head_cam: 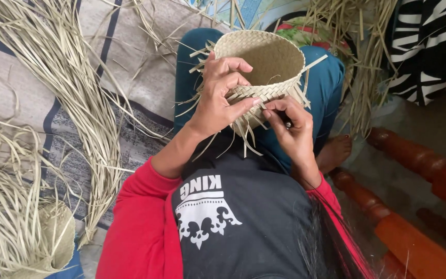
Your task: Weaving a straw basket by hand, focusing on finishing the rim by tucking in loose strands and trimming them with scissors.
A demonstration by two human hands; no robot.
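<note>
On my lap, my left hand clamps the woven basket rim; my right hand pinches 1 loose strip, both grips closed. Over-pulling could snap the dry strip.

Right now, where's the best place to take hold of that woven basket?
Take the woven basket at its finished rim on the far side, coming from above. The mouth faces up and open; the left hand and right hand already occupy the near wall, where loose strip ends stick out.
</note>
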